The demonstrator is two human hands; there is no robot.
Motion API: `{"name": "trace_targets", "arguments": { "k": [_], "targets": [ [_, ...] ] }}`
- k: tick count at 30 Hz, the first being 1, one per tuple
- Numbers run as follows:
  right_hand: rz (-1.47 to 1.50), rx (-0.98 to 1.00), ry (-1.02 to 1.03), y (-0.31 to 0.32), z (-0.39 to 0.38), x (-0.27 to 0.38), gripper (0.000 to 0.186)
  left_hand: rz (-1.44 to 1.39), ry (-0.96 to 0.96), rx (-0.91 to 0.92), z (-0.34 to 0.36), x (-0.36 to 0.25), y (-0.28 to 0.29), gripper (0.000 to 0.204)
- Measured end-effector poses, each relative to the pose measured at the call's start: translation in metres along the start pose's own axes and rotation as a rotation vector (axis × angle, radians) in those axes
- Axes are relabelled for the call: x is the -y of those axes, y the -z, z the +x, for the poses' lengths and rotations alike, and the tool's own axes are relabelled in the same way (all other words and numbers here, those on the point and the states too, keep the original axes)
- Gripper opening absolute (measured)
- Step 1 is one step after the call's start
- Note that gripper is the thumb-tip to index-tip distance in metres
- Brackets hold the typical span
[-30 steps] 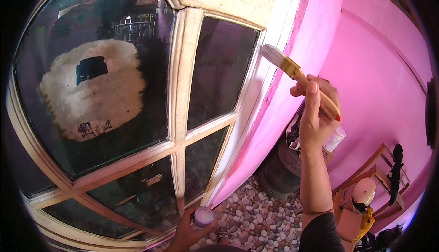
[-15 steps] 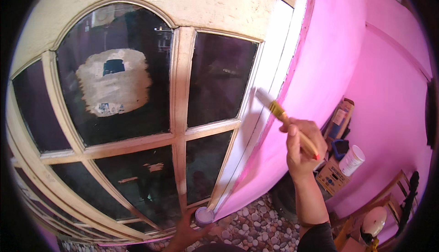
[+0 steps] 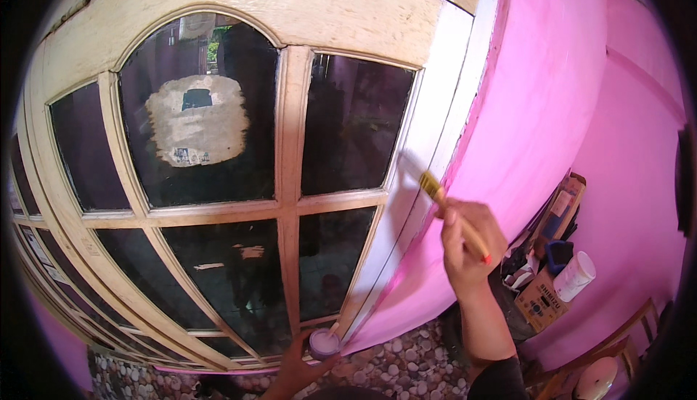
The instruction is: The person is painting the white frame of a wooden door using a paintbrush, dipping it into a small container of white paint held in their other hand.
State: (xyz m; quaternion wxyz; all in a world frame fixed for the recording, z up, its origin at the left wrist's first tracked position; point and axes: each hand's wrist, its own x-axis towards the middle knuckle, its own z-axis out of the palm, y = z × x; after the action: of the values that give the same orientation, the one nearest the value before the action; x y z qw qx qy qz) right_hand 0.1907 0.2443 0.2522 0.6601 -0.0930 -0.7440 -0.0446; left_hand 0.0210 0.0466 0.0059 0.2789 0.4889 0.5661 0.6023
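My right hand (image 3: 470, 244) is closed round the wooden handle of a paintbrush (image 3: 431, 186). Its pale bristles touch or nearly touch the white-painted right stile of a door (image 3: 396, 215), beside the glass. Low in the view, my left hand (image 3: 299, 364) holds a small cup of pale paint (image 3: 324, 343), with fingers wrapped round its side. The stile is white, while the rest of the door frame (image 3: 288, 120) is cream and worn. Whether the bristle tips press on the wood cannot be made out.
A pink wall (image 3: 537, 102) meets the door frame on the right. In the corner stand a cardboard box (image 3: 541, 302), a white tub (image 3: 575, 276) and a dark blue container (image 3: 559, 256). Wooden furniture (image 3: 617, 356) is at lower right. Pebble-patterned floor (image 3: 406, 364) lies below.
My right hand and the brush have moved slightly left and down in the view, along the white stile. The whole view has shifted a little. My left hand still holds the cup.
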Motion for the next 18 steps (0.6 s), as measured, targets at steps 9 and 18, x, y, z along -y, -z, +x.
{"name": "trace_targets", "arguments": {
  "k": [9, 18],
  "targets": [
    [-0.015, -0.077, -0.079, -0.013, 0.014, -0.007, 0.008, -0.033, -0.031, 0.037, 0.010, -0.003, 0.007, 0.073],
    [0.338, 0.119, -0.563, 0.019, -0.055, 0.039, 0.011, 0.004, -0.059, 0.038, 0.029, -0.004, 0.016, 0.072]
  ]
}}
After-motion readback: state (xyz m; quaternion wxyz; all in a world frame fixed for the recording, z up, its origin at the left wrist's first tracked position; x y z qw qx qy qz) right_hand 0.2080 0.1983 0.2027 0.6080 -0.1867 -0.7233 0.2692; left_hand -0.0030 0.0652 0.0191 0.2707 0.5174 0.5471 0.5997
